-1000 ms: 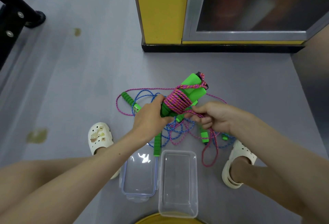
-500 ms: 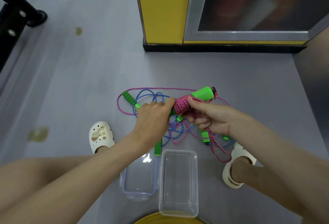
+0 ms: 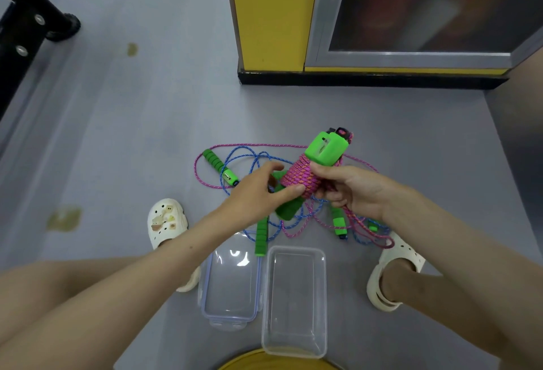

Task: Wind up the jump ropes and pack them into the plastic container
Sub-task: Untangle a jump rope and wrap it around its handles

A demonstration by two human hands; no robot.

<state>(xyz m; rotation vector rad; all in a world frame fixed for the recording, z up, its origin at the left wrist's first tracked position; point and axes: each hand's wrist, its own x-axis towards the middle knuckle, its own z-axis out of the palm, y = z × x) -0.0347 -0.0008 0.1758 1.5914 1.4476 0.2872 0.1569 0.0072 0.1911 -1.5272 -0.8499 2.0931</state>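
Observation:
A pink jump rope (image 3: 299, 177) is wound in tight coils round its two green handles (image 3: 326, 150), held above the floor. My left hand (image 3: 258, 193) grips the lower end of the bundle, thumb on the coils. My right hand (image 3: 349, 190) holds the coils from the right, with loose pink rope trailing down from it. A blue jump rope (image 3: 249, 155) with green foam handles (image 3: 219, 167) lies tangled on the floor beneath. The clear plastic container (image 3: 295, 349) stands open near me, its lid (image 3: 229, 315) flat beside it on the left.
My white clogs (image 3: 166, 221) (image 3: 393, 266) flank the ropes on the grey floor. A yellow cabinet with a black base (image 3: 352, 78) stands behind. A black frame with a wheel (image 3: 63, 25) is at far left. A yellow rim (image 3: 279, 363) shows at the bottom edge.
The wound bundle tilted down and then back up, handles pointing up-right again. My right hand brought the pink rope round the handles and now rests against the coils.

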